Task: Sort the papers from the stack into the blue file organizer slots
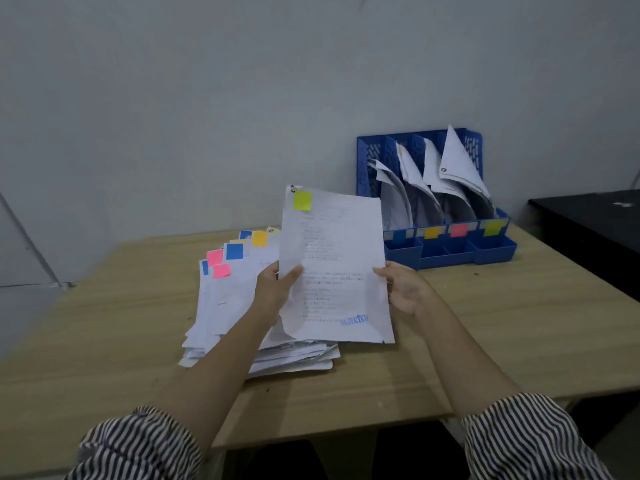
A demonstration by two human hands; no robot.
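I hold a printed paper upright above the stack; it carries a yellow-green sticky note at its top left and a blue stamp near the bottom. My left hand grips its left edge, thumb on the front. My right hand holds the right edge, thumb on the front. The stack of papers with pink, blue and orange notes lies fanned on the table below. The blue file organizer stands at the back right, several slots holding curled papers, with blue, orange, pink and yellow-green labels on its front.
The wooden table runs to a front edge near me and a right edge beside a black surface. A grey wall stands close behind the organizer.
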